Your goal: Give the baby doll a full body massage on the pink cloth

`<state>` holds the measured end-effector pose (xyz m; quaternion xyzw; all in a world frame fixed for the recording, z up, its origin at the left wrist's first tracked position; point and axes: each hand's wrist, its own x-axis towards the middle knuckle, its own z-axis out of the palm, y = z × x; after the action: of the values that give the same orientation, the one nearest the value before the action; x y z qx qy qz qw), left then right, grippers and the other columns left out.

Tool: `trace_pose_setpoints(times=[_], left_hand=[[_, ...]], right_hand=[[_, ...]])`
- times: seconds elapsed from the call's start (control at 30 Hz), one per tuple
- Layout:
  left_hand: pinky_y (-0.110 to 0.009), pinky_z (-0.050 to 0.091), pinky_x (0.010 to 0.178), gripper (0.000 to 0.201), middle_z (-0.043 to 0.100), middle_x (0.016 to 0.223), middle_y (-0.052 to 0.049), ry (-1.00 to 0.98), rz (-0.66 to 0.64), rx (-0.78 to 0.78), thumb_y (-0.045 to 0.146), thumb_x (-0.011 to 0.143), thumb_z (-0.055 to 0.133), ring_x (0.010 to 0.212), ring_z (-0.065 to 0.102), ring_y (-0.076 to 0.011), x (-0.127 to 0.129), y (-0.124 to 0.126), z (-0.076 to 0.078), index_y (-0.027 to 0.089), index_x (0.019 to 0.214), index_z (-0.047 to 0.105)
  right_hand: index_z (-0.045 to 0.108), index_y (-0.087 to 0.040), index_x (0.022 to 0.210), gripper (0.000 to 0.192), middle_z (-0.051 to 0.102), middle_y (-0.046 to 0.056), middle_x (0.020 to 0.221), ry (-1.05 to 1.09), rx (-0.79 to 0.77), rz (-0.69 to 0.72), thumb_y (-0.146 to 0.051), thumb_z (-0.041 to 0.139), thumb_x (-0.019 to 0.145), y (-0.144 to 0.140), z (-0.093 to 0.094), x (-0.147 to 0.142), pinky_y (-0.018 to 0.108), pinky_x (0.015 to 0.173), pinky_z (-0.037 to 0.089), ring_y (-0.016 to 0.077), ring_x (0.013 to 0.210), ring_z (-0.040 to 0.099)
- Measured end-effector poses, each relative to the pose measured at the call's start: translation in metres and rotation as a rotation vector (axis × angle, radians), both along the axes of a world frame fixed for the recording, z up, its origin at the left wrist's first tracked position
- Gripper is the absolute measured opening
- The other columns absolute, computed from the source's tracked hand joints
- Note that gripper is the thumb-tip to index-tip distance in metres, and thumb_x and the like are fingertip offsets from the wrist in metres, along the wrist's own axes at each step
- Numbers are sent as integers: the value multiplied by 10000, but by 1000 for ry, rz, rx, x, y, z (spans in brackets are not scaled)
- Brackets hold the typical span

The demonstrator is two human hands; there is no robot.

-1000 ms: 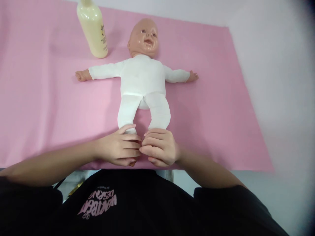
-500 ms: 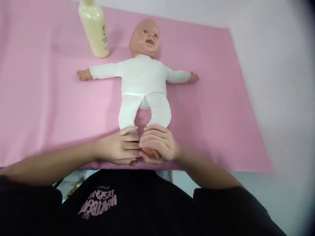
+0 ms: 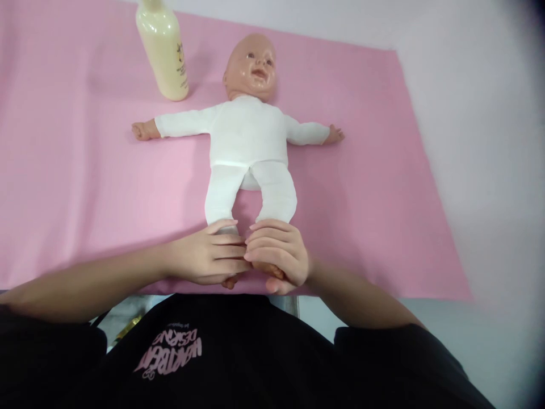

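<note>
Left hand (image 3: 206,257) lies over one ankle of the baby doll (image 3: 249,133); right hand (image 3: 281,250) curls over the other foot (image 3: 275,269), thumb off it. Grip firmness: can't tell. Doll's face-up at 12 o'clock on the pink mat (image 3: 361,125). Feet sit near the mat's 6 o'clock edge, so a tug could drag it off; sideways swing could tip the pale-yellow bottle (image 3: 164,59) at 11. Bottle top cropped, feet mostly covered.

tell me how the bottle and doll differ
The bottle stands upright; the doll lies on its back, arms spread. The bottle is pale yellow; the doll has a white body and tan head. The left hand and right hand are on the doll; neither touches the bottle. Bottle and doll both rest on the pink cover.
</note>
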<state>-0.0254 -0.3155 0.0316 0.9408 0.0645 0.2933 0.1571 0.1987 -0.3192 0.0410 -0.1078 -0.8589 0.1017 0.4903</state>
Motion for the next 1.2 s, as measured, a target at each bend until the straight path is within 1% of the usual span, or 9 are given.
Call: trace_pose_setpoints(times=[0.13,0.2,0.27,0.43,0.63,0.77,0.87,1.03,1.2], left_hand=[[-469,363,1223,247,779,1131,-57,-8,25,10,305,1021,518,1159,682,-202,-3,0,-1,233,1184,689],[-475,356,1234,268,782,1110,-54,-10,23,6,310,1025,500,1162,683,-201,-4,0,-2,236,1201,688],[-477,350,1242,280,783,1105,-54,-8,15,-1,313,1025,498,1171,681,-201,-5,0,-2,237,1220,684],[-481,340,1251,265,783,1123,-58,-6,26,-23,306,1007,544,1163,687,-203,-3,0,-2,240,1218,691],[-482,315,1269,303,778,1170,-47,35,18,-75,310,1006,553,1216,674,-201,-7,0,-5,263,1281,671],[-455,248,1303,308,778,1188,-48,-26,44,-2,267,996,552,1247,663,-187,-8,1,-4,225,1283,656],[-442,207,1315,310,784,1173,-41,-94,105,32,198,975,526,1241,664,-178,-8,2,-1,198,1258,653],[-486,303,1273,335,769,1204,-39,-110,210,-30,197,954,511,1179,688,-185,-10,3,0,249,1254,651],[-512,314,1265,294,776,1154,-26,-61,193,-46,225,959,501,1152,685,-193,-10,2,0,259,1192,678]], right_hand=[[631,-162,1005,171,720,15,756,0,97,-77,-311,621,921,2,1,-1,335,752,628,161,678,700],[615,-172,962,74,716,1,734,-7,67,-80,-193,622,892,0,2,-1,313,761,627,140,647,691],[597,-177,931,26,717,6,728,-13,25,-63,-175,572,925,-2,3,0,304,764,626,133,639,690],[615,-169,968,357,727,45,764,21,7,-22,-413,371,1063,-3,0,1,351,794,630,162,709,717],[601,-253,975,323,728,-6,847,-5,183,-105,-574,567,962,5,-5,0,359,806,635,151,761,709],[593,-268,1072,264,741,18,985,-29,250,-225,-512,537,986,14,-5,6,405,884,607,176,916,714],[622,-264,1128,215,741,14,989,-127,254,-297,-409,505,1019,19,-3,12,431,967,567,175,968,702],[645,-229,1115,163,752,4,933,-224,232,-276,-295,529,1020,18,-2,11,416,990,544,147,877,697],[595,-218,898,142,725,-27,760,-186,179,-246,-193,501,1001,14,3,8,363,885,580,135,723,675]])
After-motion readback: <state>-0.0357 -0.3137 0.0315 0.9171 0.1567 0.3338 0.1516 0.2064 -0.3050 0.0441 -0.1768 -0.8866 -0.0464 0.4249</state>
